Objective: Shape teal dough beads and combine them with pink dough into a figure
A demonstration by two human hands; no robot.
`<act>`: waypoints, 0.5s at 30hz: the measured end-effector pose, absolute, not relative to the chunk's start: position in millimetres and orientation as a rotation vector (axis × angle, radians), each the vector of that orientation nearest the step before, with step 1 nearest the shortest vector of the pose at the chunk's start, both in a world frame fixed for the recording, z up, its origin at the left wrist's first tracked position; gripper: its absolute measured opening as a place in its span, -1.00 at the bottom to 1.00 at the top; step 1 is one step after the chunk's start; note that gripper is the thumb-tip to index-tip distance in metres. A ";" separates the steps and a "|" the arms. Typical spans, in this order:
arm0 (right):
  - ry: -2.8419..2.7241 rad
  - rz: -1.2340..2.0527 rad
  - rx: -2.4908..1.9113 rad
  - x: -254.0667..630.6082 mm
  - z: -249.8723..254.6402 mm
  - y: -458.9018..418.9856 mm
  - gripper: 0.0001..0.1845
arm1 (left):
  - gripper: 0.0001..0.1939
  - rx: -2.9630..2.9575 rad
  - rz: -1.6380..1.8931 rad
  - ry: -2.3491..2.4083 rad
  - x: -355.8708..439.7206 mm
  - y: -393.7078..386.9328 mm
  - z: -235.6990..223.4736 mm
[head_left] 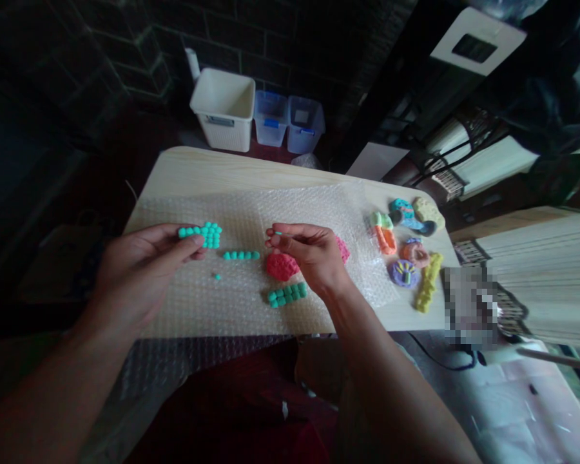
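My left hand holds a bumpy teal clay piece between thumb and fingers. My right hand pinches a tiny teal clay bit at its fingertips. Both hands are above a sheet of bubble wrap on a pale wooden table. Between them lie a teal clay bead row and a single small teal bead. A red clay lump and a teal clay block lie just below my right fingers. A pink clay lump is partly hidden behind that hand.
Several colourful clay shapes, including a purple flower-like disc and a yellow strip, lie at the table's right end. A white basket and blue-trimmed plastic bins stand beyond the far edge.
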State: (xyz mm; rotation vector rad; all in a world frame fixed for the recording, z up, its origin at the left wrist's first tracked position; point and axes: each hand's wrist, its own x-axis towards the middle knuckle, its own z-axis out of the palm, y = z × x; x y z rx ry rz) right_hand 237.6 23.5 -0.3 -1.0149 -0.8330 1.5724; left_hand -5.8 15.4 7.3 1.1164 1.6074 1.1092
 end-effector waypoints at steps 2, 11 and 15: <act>-0.823 1.552 -1.015 238.1 1.5 23.9 -0.66 | -0.84 1.008 1.140 1.543 -6.0 15.6 8.2; -0.828 1.473 -1.062 235.1 12.0 23.6 -0.51 | -0.81 0.965 1.184 1.449 -11.9 13.1 2.4; -0.786 1.550 -1.040 234.7 10.1 24.4 -0.59 | -0.84 0.991 1.238 1.369 -15.6 13.8 -3.3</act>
